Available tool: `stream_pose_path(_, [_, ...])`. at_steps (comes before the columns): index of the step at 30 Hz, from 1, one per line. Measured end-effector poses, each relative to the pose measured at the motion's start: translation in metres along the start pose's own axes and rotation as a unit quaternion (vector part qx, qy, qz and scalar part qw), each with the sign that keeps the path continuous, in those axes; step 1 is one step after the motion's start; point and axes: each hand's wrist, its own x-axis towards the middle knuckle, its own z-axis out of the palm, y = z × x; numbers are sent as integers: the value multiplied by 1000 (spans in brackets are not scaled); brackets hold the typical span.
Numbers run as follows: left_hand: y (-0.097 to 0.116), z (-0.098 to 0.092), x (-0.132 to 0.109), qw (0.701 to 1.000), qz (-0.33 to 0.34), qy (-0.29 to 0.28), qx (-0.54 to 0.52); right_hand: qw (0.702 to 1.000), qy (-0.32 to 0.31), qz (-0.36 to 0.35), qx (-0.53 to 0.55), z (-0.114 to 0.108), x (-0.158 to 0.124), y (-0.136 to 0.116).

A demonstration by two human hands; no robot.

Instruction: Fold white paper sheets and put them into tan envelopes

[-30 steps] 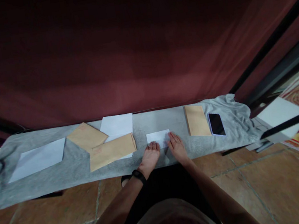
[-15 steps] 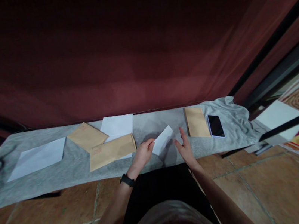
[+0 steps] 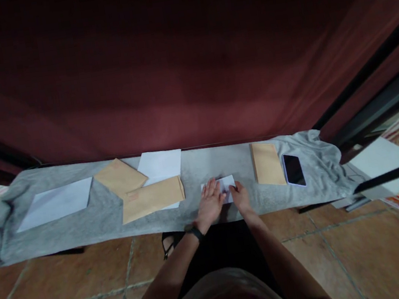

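A folded sheet of white paper [image 3: 227,182] lies on the grey cloth close to the front edge, between my two hands. My left hand [image 3: 211,201] rests flat on its left part, fingers stretched out, covering much of it. At the paper's right end, my right hand [image 3: 240,195] has its fingers bent and pinched on the edge. Left of my left hand, a long brown envelope [image 3: 153,198] overlaps white sheets [image 3: 162,163] and a second brown envelope [image 3: 119,176].
A grey cloth [image 3: 102,228] covers the narrow bench. Right of my hands lie a stack of brown envelopes [image 3: 268,164] and a phone [image 3: 294,170]. White paper [image 3: 58,203] lies at the far left. A dark red panel [image 3: 183,96] rises behind the bench.
The white paper has gone from being held up at a slant to lying flat. My left hand has moved right and flattened onto it; my right hand, open before, has closed on its right edge.
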Motion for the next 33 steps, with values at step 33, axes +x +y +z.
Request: stream_pose_path(33, [-61,-24,-50,980,-119,75,143,898,-68,-220,-374,11,-34,1])
